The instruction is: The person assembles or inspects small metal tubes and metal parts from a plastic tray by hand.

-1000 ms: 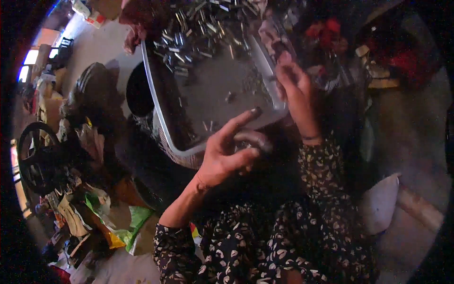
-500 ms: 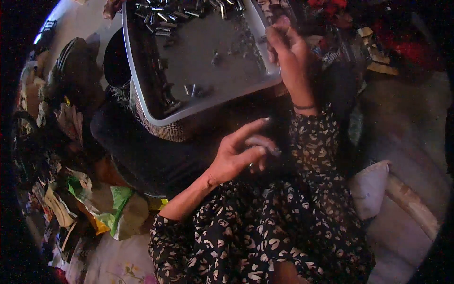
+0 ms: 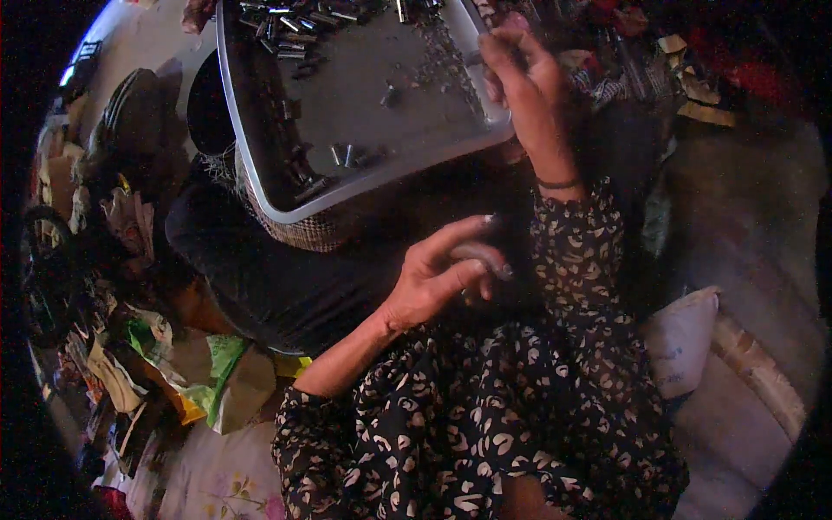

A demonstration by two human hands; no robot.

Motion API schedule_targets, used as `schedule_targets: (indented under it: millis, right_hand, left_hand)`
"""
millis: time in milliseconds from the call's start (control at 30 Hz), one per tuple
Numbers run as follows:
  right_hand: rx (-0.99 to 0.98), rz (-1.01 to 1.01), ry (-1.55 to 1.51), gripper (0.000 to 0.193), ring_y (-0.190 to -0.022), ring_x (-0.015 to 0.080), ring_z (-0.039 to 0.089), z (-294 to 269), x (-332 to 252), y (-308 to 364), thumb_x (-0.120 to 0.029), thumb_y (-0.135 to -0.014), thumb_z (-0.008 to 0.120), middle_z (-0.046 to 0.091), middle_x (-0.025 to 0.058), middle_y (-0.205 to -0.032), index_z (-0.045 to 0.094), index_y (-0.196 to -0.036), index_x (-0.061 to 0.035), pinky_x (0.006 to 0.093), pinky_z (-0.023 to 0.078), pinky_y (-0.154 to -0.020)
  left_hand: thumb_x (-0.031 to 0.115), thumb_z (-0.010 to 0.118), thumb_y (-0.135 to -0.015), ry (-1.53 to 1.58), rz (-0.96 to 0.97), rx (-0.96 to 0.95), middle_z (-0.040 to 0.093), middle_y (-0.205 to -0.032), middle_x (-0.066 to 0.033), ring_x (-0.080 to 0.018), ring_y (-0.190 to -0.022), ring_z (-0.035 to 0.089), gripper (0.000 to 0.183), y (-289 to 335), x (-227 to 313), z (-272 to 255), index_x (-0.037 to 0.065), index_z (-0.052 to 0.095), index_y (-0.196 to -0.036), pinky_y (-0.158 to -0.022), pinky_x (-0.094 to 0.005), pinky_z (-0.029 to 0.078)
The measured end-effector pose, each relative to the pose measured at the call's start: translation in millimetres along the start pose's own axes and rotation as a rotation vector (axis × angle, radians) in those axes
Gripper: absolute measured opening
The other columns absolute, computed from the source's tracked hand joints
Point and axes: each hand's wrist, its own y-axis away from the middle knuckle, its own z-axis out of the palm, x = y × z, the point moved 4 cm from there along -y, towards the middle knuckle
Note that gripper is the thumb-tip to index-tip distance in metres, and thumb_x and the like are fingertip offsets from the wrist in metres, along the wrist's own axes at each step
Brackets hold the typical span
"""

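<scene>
A grey plastic tray (image 3: 381, 196) with a pale rim fills the upper middle. Small shiny metal tubes (image 3: 293, 35) lie heaped at its far left, with more along its left wall. Two of the tubes (image 3: 343, 156) stand apart near the front. My right hand (image 3: 524, 74) is at the tray's right rim, its fingers curled closed; what they hold, if anything, is hidden. My left hand (image 3: 442, 273) hovers in front of the tray, apart from it, fingers bent but spread. Nothing shows in it.
A woven checked basket or cloth (image 3: 303, 232) sits under the tray's left front corner. Scraps of paper and green wrapping (image 3: 221, 368) litter the left side. At the right lie a white sack (image 3: 685, 342) and a pale bar (image 3: 758, 373). Cardboard pieces (image 3: 698, 87) are at the far right.
The tray has shifted slightly left and away in the picture. My right hand's fingers have curled in a little at the rim. My left hand has hardly moved.
</scene>
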Motion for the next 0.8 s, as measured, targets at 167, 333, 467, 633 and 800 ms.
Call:
schedule_targets:
  millis: [167, 333, 467, 633, 800]
  right_hand:
    - [-0.013, -0.004, 0.007, 0.025, -0.044, 0.0047, 0.042, 1.0, -1.6, 0.0, -0.026, -0.078, 0.06, 0.047, -0.002, -0.055, 0.052, -0.086, -0.0046, 0.0184, 0.034, -0.041]
    - [-0.016, -0.026, 0.009, 0.025, -0.044, 0.0048, 0.042, 0.0, 1.2, -1.2, -0.026, -0.078, 0.06, 0.047, -0.0021, -0.056, 0.052, -0.086, -0.0042, 0.0188, 0.035, -0.041]
    - [-0.012, -0.047, 0.015, 0.025, -0.044, 0.005, 0.043, -0.5, 0.9, -0.9, -0.026, -0.077, 0.06, 0.048, -0.0024, -0.056, 0.053, -0.087, -0.004, 0.019, 0.034, -0.04]
    - [0.0, -0.037, 0.018, 0.023, -0.046, 0.0031, 0.04, 1.5, 2.1, -1.1, -0.027, -0.078, 0.06, 0.046, -0.0042, -0.057, 0.054, -0.087, -0.0065, 0.0166, 0.029, -0.041]
    - [0.032, -0.011, 0.056, 0.025, -0.045, 0.0028, 0.041, -2.6, 7.9, -2.9, -0.028, -0.077, 0.061, 0.047, -0.0042, -0.057, 0.054, -0.087, -0.0068, 0.0163, 0.028, -0.039]
  left_hand:
    - [0.011, 0.049, -0.083, 0.0, -0.004, 0.018, 0.057, -0.09, -0.0108, -0.0124, -0.066, 0.054, 0.048, -0.2, -0.5, 0.1, 0.007, 0.029, -0.126, -0.053, -0.0211, 0.043]
    - [0.011, 0.049, -0.083, 0.011, -0.026, 0.018, 0.058, -0.09, -0.0109, -0.0124, -0.065, 0.054, 0.048, 0.1, 1.1, 1.3, 0.006, 0.029, -0.126, -0.053, -0.0209, 0.043]
    - [0.012, 0.05, -0.083, 0.034, -0.033, 0.032, 0.058, -0.088, -0.0103, -0.0118, -0.062, 0.054, 0.046, 1.2, 0.4, 1.5, 0.005, 0.032, -0.124, -0.051, -0.0205, 0.043]
    - [0.013, 0.051, -0.082, 0.049, -0.039, 0.039, 0.058, -0.086, -0.0098, -0.0113, -0.061, 0.053, 0.042, 1.8, -1.2, 0.0, 0.005, 0.037, -0.121, -0.05, -0.0201, 0.042]
    - [0.014, 0.051, -0.083, 0.053, -0.044, 0.031, 0.057, -0.085, -0.0093, -0.0109, -0.06, 0.053, 0.04, 0.3, 0.8, 2.2, 0.005, 0.037, -0.12, -0.049, -0.0195, 0.041]
